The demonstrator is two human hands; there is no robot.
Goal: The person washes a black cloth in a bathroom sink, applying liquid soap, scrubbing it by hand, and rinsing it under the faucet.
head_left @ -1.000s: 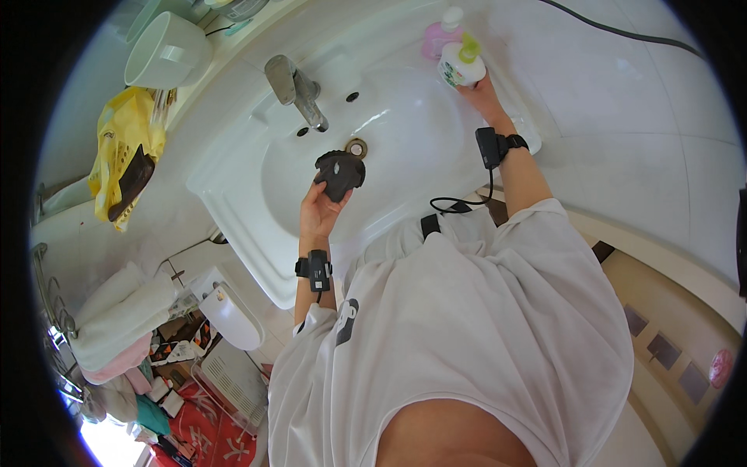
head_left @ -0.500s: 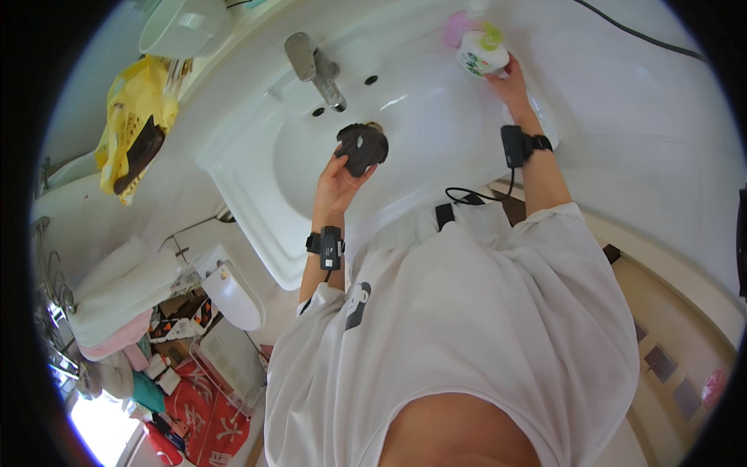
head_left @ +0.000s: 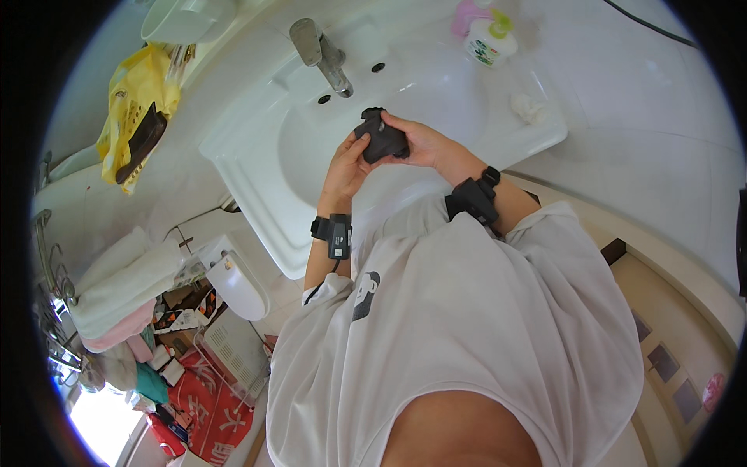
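Note:
A dark grey, crumpled cloth (head_left: 384, 142) with a small pale patch is held above the sink (head_left: 299, 183), in front of the faucet (head_left: 320, 56). My left hand (head_left: 345, 165) grips its left side, thumb on top. From the right, my right hand (head_left: 421, 143) closes on the same cloth, its thumb over the upper edge. Fingers below the cloth are partly hidden. On the sink's back right corner stands a white pump bottle (head_left: 490, 47) with a green top, apart from both hands.
Behind the pump bottle is a pink container (head_left: 468, 15). Something white and crumpled (head_left: 529, 109) lies on the sink's right rim. At the left hangs a yellow bag (head_left: 132, 89), below a white basin (head_left: 187, 19). A toilet (head_left: 240, 288) stands at the lower left.
My right hand has let go of the pump bottle and moved left and down to the cloth. My left hand has kept hold of the cloth, now gripped from both sides.

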